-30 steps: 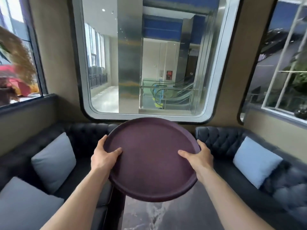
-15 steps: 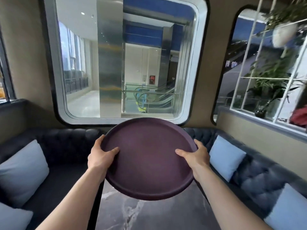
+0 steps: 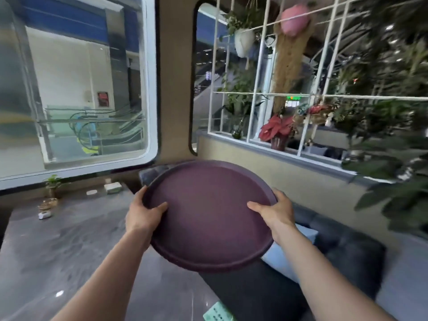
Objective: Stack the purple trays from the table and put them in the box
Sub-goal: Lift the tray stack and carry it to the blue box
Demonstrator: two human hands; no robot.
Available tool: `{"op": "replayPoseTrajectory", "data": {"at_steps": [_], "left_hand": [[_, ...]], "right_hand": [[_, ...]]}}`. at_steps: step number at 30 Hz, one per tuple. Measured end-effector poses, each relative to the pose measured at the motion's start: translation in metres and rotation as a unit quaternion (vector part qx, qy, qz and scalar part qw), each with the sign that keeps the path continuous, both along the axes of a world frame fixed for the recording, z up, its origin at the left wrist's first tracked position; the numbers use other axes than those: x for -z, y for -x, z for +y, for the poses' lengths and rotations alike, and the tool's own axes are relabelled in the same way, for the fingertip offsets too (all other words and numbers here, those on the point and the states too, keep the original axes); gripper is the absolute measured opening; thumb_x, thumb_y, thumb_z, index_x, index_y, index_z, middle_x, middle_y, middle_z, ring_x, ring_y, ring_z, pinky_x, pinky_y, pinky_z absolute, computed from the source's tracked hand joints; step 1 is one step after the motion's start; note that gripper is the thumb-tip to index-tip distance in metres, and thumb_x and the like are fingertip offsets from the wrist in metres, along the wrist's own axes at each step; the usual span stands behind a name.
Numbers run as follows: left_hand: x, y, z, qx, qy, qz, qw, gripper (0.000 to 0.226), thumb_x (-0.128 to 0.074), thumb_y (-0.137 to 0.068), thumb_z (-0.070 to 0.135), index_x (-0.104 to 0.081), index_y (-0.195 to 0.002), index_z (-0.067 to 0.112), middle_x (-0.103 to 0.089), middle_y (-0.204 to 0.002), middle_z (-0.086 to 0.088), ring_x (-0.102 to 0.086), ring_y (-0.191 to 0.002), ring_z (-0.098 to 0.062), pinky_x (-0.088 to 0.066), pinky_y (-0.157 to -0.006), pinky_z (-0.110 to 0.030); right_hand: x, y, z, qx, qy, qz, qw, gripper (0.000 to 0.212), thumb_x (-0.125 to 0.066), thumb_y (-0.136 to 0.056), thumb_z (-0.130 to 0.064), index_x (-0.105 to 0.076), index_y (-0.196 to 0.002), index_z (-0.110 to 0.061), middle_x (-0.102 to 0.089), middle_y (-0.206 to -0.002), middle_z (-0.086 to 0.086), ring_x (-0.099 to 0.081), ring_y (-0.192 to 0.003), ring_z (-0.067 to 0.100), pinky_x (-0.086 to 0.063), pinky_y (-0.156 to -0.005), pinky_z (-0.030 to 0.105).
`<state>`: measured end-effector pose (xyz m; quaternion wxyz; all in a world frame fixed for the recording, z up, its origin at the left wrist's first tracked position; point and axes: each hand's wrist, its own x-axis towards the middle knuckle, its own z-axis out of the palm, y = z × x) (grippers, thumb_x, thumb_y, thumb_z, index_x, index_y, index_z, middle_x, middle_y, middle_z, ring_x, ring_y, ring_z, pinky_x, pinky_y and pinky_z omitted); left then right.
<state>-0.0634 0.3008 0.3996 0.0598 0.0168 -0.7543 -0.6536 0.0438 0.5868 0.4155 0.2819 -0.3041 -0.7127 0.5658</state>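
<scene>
A round purple tray is held in the air in front of me, its far edge tilted slightly up. My left hand grips its left rim, thumb on the inner face. Gripping the right rim the same way is my right hand. The tray hangs over the right edge of the dark marble table and the sofa beside it. Whether more trays lie under the top one I cannot tell. No box is in view.
A dark tufted sofa with a light blue cushion runs along the right. Small items, a little plant and a white box, stand at the table's far end. A green card lies near its front edge. Plants fill the right window.
My view has swung to the right, from the left sofa past the middle window toward the plant window. Both hands keep the same hold on the tray.
</scene>
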Motion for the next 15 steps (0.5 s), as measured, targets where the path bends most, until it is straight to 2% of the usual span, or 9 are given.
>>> {"op": "replayPoseTrajectory", "data": {"at_steps": [3,5,9,13,15], "left_hand": [[0.004,-0.003,0.074,0.073,0.013,-0.006,0.997,0.084,-0.083,-0.073,0.031,-0.042,-0.146,0.039,-0.06,-0.139,0.0,-0.06,-0.122,-0.029,-0.05,-0.103,-0.048],[0.006,-0.011,0.123,0.124,0.028,-0.001,0.992,0.083,-0.082,-0.073,0.033,-0.043,-0.146,0.038,-0.06,-0.14,0.0,-0.059,-0.123,-0.029,-0.048,-0.105,-0.047],[0.012,-0.035,0.215,0.238,0.026,0.0,0.971,0.082,-0.081,-0.077,0.028,-0.041,-0.149,0.031,-0.056,-0.144,-0.002,-0.056,-0.128,-0.03,-0.043,-0.11,-0.045],[0.018,-0.07,0.292,0.355,0.039,-0.001,0.934,0.08,-0.079,-0.079,0.028,-0.041,-0.15,0.027,-0.058,-0.143,-0.004,-0.056,-0.128,-0.033,-0.043,-0.109,-0.046],[0.022,-0.09,0.325,0.416,0.035,-0.006,0.909,0.084,-0.08,-0.075,0.031,-0.041,-0.149,0.031,-0.058,-0.143,-0.003,-0.057,-0.127,-0.032,-0.044,-0.108,-0.047]], "right_hand": [[0.0,-0.048,0.052,0.093,-0.009,-0.007,0.996,0.069,-0.093,-0.051,-0.033,-0.063,-0.113,-0.032,-0.071,-0.102,-0.007,-0.068,-0.091,0.022,-0.059,-0.085,0.044],[0.004,-0.081,0.083,0.156,-0.011,-0.01,0.988,0.073,-0.092,-0.049,-0.038,-0.062,-0.115,-0.033,-0.071,-0.104,-0.006,-0.068,-0.093,0.023,-0.058,-0.087,0.043],[0.017,-0.149,0.135,0.265,-0.014,-0.015,0.964,0.098,-0.088,-0.035,-0.051,-0.059,-0.127,-0.032,-0.072,-0.113,-0.006,-0.069,-0.1,0.022,-0.057,-0.091,0.042],[0.014,-0.226,0.148,0.394,-0.035,-0.043,0.917,0.079,-0.089,-0.047,-0.045,-0.063,-0.12,-0.031,-0.072,-0.107,-0.008,-0.067,-0.103,0.022,-0.053,-0.093,0.037],[0.013,-0.264,0.147,0.457,-0.039,-0.058,0.887,0.076,-0.089,-0.05,-0.045,-0.064,-0.121,-0.029,-0.073,-0.109,-0.003,-0.065,-0.108,0.025,-0.052,-0.096,0.04]]}}
